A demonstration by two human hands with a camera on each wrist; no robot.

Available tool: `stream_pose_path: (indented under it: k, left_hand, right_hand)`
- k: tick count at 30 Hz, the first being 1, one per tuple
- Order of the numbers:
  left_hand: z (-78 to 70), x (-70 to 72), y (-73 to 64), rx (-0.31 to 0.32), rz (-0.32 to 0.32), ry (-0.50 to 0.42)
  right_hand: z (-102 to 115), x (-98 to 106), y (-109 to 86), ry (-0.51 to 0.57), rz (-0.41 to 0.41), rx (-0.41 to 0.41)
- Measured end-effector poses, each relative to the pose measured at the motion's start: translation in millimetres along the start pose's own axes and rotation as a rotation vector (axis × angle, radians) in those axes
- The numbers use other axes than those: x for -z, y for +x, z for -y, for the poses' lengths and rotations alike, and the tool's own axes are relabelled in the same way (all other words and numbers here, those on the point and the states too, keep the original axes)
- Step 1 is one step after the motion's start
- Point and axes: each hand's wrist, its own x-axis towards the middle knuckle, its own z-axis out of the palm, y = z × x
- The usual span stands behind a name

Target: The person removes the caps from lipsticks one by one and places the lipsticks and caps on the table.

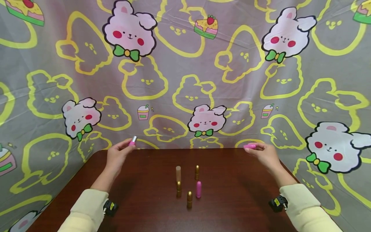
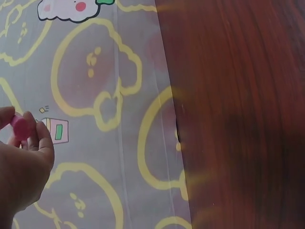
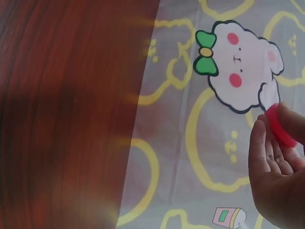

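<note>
At the left, above the far part of the table, my left hand (image 1: 118,155) pinches a pink lipstick tube (image 1: 132,141) with a silver upper end. Its round pink base (image 2: 20,127) faces the camera in the left wrist view. On the other side, my right hand (image 1: 267,156) grips a pink lipstick cap (image 1: 250,146) between thumb and fingers, tilted sideways. That pink cap (image 3: 281,126) is partly covered by the thumb in the right wrist view. Both hands are raised and far apart.
Mid-table (image 1: 156,206) stand an upright pink bullet-shaped tube (image 1: 198,189), a taller beige cylinder (image 1: 178,174), and gold bullet-shaped tubes: a far one (image 1: 197,172), a left one (image 1: 179,189) and a near one (image 1: 189,199). A patterned grey cloth (image 1: 171,64) hangs behind the table.
</note>
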Motion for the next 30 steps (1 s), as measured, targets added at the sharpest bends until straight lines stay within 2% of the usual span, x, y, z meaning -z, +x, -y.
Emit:
stream_pose_path:
  k: [6,11,17,23,30]
  left_hand:
    - [7.1,12.1,4.0,0.020,-0.003,0.070]
    - [11.4,21.1,5.9,0.003,-0.027,0.099]
    - [18.3,31.4,8.7,-0.012,-0.082,0.102]
    - [24.1,40.9,11.3,0.015,-0.146,0.147]
    - [30.1,52.5,11.6,0.073,-0.180,0.342]
  right_hand:
    - [-7.1,4.2,1.0,-0.093,-0.007,0.028]
    - [-15.4,8.9,2.8,-0.160,-0.018,0.058]
    - [-28.2,14.0,5.2,-0.249,-0.043,0.056]
    - [-42.2,19.3,6.7,-0.319,-0.032,0.073]
    - [-56.0,28.1,6.0,-0.405,-0.006,0.087]
